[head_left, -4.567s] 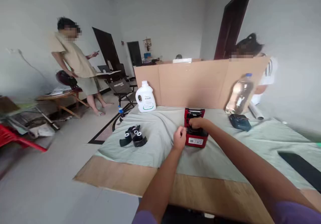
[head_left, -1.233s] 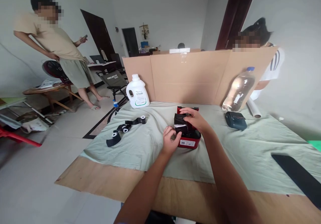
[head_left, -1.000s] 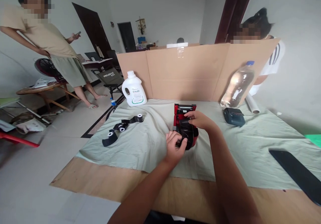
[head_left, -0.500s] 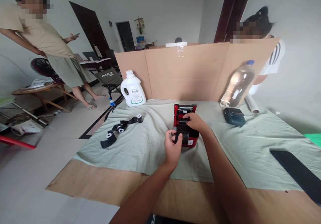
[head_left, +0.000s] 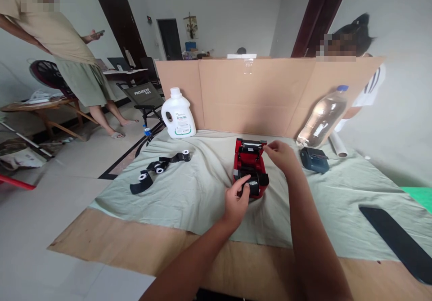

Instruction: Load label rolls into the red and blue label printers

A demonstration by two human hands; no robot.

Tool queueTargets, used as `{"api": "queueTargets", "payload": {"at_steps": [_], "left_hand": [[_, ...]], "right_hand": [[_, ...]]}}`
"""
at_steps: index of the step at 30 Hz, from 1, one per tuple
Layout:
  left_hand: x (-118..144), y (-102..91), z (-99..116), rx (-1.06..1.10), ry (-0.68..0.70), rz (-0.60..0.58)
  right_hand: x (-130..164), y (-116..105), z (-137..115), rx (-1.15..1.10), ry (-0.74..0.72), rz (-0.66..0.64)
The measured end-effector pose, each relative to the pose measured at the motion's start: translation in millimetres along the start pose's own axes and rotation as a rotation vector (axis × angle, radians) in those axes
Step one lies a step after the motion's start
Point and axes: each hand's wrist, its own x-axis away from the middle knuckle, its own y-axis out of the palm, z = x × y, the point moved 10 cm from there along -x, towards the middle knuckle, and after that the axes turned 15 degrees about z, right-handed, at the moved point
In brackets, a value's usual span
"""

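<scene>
A small red-and-black label printer (head_left: 249, 160) stands on the cloth in front of me, its lid (head_left: 248, 142) raised at the back. In its front part sits a glossy black roll (head_left: 254, 186). My left hand (head_left: 237, 202) grips that roll from the left, thumb and forefinger over it. At the upper right, my right hand (head_left: 281, 155) has its fingertips pinched together at the lid's right edge. Its lower fingers are partly hidden behind the hand. To the left lie several loose rolls of black tape (head_left: 141, 186), partly unwound.
A white detergent jug (head_left: 179, 116) and a large clear bottle (head_left: 322, 116) stand before a cardboard screen (head_left: 249, 94). At right are a dark box-shaped device (head_left: 314, 159), a white paper tube (head_left: 338, 144) and a long black flat object (head_left: 394, 242). Two people are beyond the table.
My right hand has moved out of the printer's middle, up and right to the lid's edge. The left hand stays at the black roll. The view has shifted slightly.
</scene>
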Motion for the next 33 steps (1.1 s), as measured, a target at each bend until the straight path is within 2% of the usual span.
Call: {"api": "queueTargets", "payload": {"at_steps": [2, 3, 6, 10, 14, 16, 20, 27, 33], "left_hand": [[4.8, 5.5, 1.2, 0.033, 0.012, -0.064], [6.4, 7.2, 2.3, 0.041, 0.019, -0.085], [6.3, 6.5, 7.4, 0.050, 0.039, -0.090], [3.4, 5.1, 15.8, 0.042, 0.084, -0.094], [6.5, 7.5, 28.1, 0.013, 0.188, -0.131], [9.1, 8.4, 32.8, 0.004, 0.232, -0.143], [7.1, 4.4, 33.5, 0.016, 0.254, -0.125], [-30.8, -22.5, 15.8, 0.152, 0.121, 0.046], [-49.1, -20.1, 9.8, -0.040, 0.223, -0.036]], "right_hand": [[-9.4, -9.3, 7.0, -0.139, 0.034, 0.135], [-11.3, -5.2, 10.3, -0.224, 0.061, 0.139], [-8.8, 20.2, 17.1, -0.436, 0.166, 0.060], [6.0, 38.0, 32.3, -0.603, 0.344, 0.072], [34.1, 49.8, 54.8, -0.715, 0.446, 0.041], [53.0, 59.0, 65.0, -0.799, 0.482, -0.018], [84.6, 78.4, 66.5, -1.036, 0.492, -0.170], [92.0, 82.6, 66.8, -1.162, 0.445, -0.153], [89.6, 77.8, 66.3, -1.098, 0.392, -0.127]]}}
